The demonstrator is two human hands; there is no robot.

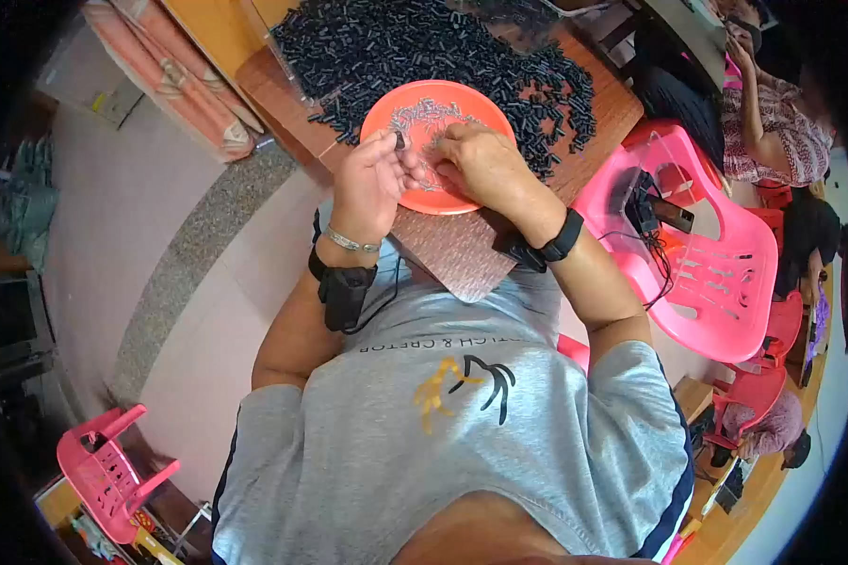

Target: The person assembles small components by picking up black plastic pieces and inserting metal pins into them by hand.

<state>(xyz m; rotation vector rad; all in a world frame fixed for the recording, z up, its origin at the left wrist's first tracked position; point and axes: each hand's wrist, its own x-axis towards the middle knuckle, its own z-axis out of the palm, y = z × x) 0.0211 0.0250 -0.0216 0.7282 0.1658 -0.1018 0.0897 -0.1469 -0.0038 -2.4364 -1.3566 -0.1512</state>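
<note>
An orange-red plate (493, 113) stands at the near part of the brown table, with small silvery metal pieces (424, 115) scattered inside. My left hand (367, 184) is at its left rim, palm turned up, thumb and forefinger pinching a small black tubular piece (400, 140). Over the plate's right side, my right hand (488, 168) reaches down with its fingers bent together among the metal pieces. Its fingertips are partly hidden, so what they hold cannot be made out. Behind the plate spreads a large heap of short black tubular pieces (386, 47).
The brown table (466, 250) ends in a corner close to my lap. To the right stands a pink plastic chair (725, 292) with a black device and cables (645, 212) on it. A patterned cloth (174, 75) hangs at the left. Other people (773, 141) sit farther right.
</note>
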